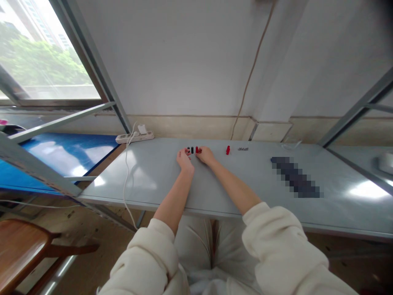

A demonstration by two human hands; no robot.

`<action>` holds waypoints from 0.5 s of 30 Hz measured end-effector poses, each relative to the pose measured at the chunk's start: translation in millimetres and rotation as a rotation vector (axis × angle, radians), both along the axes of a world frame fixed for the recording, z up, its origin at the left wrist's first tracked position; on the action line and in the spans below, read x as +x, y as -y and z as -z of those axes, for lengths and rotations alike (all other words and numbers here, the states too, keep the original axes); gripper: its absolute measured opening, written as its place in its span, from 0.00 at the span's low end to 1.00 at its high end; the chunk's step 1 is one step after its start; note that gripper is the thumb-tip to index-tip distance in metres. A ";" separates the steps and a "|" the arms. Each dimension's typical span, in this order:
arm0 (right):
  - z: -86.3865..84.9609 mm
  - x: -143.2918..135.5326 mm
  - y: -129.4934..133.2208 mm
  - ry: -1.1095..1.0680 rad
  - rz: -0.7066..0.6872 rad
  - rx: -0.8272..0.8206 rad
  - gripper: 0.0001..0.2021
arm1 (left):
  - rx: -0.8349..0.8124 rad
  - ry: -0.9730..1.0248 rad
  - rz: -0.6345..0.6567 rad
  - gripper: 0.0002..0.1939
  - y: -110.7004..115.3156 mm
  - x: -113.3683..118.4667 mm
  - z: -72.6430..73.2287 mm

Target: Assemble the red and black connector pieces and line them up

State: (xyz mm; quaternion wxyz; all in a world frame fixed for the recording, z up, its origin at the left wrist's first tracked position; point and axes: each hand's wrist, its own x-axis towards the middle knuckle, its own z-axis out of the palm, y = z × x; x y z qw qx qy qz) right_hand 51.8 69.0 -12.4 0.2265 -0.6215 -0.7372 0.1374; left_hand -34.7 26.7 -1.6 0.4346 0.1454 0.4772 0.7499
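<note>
On the grey tabletop (153, 164), small cylinders stand between my two hands. My left hand (184, 159) has its fingers curled about a small black cylinder (188, 150). Just right of it stands a second black cylinder (192, 150). The fingers of my right hand (205, 155) close at a small red cylinder (197, 149), with its top showing above them. Farther right are small red pieces (228, 150), close together, and beyond them a short row of small dark pieces (243, 149) too small to name.
A white power strip (135, 137) with a plug lies at the back left, its cable (125, 180) running over the front edge. A blurred-out dark object (294, 177) lies on the right. Metal frame posts flank the table, and a wooden chair (24, 250) stands lower left.
</note>
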 end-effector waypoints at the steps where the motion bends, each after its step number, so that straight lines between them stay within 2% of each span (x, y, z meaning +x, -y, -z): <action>1: 0.1 -0.6 -0.6 0.003 0.005 -0.008 0.07 | -0.002 0.000 0.002 0.07 -0.1 0.1 0.1; 6: -4.4 5.8 8.0 0.023 0.014 0.005 0.12 | -0.006 -0.059 -0.004 0.08 2.1 0.9 -2.8; 9: -11.7 23.5 21.8 0.048 0.014 0.046 0.14 | 0.088 -0.225 0.000 0.09 5.8 3.1 -5.6; 12: -19.1 53.3 38.0 0.079 -0.002 0.063 0.10 | 0.263 -0.544 0.106 0.10 11.9 11.6 -5.0; 15: -22.0 86.5 52.2 0.131 0.048 0.043 0.07 | 0.371 -1.013 0.330 0.08 17.0 29.0 0.7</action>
